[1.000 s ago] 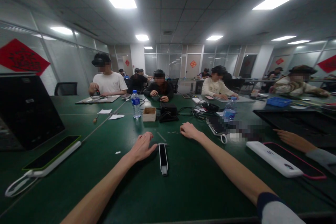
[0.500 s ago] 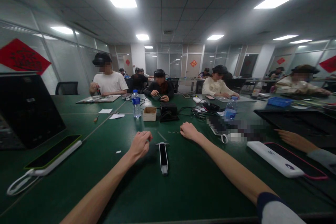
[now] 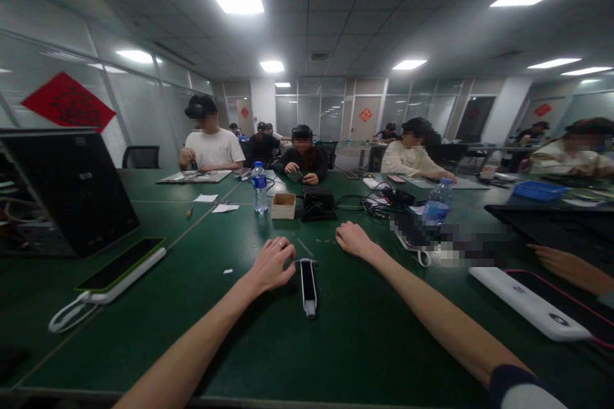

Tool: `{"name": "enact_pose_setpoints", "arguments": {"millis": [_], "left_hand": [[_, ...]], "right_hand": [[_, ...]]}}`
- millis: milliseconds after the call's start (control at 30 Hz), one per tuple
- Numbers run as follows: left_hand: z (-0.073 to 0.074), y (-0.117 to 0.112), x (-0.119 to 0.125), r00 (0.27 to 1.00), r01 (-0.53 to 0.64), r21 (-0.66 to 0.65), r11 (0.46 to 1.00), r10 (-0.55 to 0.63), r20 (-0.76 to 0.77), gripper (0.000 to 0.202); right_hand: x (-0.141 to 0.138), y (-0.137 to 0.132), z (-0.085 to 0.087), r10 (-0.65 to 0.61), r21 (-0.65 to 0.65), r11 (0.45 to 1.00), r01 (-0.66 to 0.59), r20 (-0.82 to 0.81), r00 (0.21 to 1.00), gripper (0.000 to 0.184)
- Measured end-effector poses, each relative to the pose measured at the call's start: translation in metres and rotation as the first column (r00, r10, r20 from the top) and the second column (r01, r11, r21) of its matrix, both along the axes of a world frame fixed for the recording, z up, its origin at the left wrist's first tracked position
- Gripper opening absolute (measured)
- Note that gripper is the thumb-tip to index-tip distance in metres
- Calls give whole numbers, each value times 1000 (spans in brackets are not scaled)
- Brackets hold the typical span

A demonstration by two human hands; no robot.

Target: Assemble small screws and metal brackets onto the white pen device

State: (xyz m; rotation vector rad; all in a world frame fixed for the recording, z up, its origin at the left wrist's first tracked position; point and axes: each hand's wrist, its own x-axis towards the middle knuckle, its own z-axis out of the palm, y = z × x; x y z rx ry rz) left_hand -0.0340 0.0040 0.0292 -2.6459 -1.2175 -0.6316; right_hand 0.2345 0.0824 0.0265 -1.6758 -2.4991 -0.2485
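Slim dark-faced device [image 3: 308, 287]: lies lengthwise on the tabletop between the two hands, closer to the left, its crossbar [image 3: 311, 261] at the far end.
Green tabletop [image 3: 355, 345]: looks smooth; a sideways nudge would probably slide or turn the device rather than lift it.
Right forearm [image 3: 432, 313]: slants across the near right side; an outward sweep of the elbow could knock the power bank beyond it.
White power bank [image 3: 527, 303]: lies beside another person's hand [image 3: 566, 268]; if pushed, it could bump that hand.
Left hand [image 3: 272, 265]: palm down, loosely curled, just beside the device's far end; coming in too low or too fast, it might shove the crossbar askew. Whether the grip has closed on anything cannot be told.
Right hand [image 3: 355, 239]: rests on the tabletop, loosely fisted, apart from the device; no object shows in its grip, though the underside is hidden.
Left thumb [image 3: 288, 276]: near the device's edge; contact or a narrow gap cannot be told apart. A pinch at this end alone would probably let the near end swing.
White scrap [image 3: 228, 271]: lies left of the left hand, apart from it.
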Motion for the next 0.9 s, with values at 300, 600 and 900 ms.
{"name": "enact_pose_setpoints", "arguments": {"millis": [300,600,900], "left_hand": [[7,-3,1,998,41,132,990,-35,-51,11],[7,-7,2,940,240,174,955,-183,-288,8],[0,-1,6,995,8,178,984,9,-98,13]], "right_hand": [[-36,-19,13,238,38,971,-236,-206,949,17],[-74,-61,36,330,16,853,-522,-791,516,19],[-83,-58,26,233,-13,925,-379,-770,594,16]]}}
